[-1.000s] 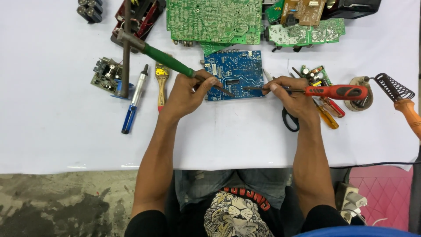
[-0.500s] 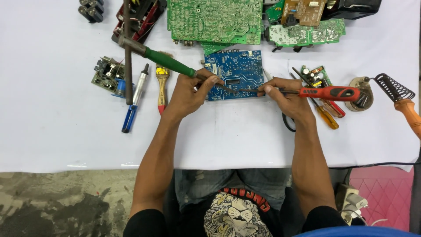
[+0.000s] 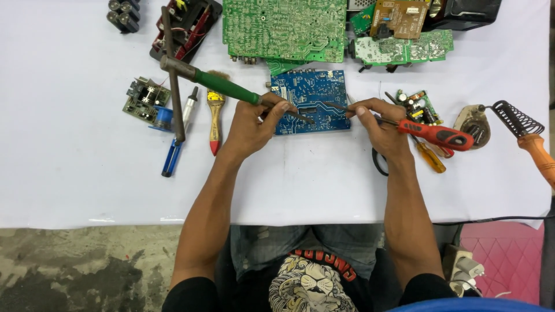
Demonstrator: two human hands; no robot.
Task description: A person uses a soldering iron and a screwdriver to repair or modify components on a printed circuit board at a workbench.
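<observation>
A blue circuit board (image 3: 312, 98) lies flat on the white table (image 3: 87, 185). My left hand (image 3: 251, 124) grips a soldering iron with a green handle (image 3: 222, 86), its tip resting on the board's middle. My right hand (image 3: 378, 127) holds a screwdriver with a red handle (image 3: 439, 136); its thin shaft points left and touches the board close to the iron's tip. Both hands rest at the board's lower corners.
Large green circuit boards (image 3: 283, 29) lie behind the blue one. On the left are a small green board (image 3: 144, 99), a paintbrush (image 3: 215, 118) and a blue pen-like tool (image 3: 173, 150). On the right are a small board (image 3: 416, 104), an orange-handled screwdriver (image 3: 430, 156), and a soldering-iron stand (image 3: 517, 118).
Both tools have shifted slightly over the blue board; the screwdriver tip has slid a little left toward the iron's tip. The hands stay at the board.
</observation>
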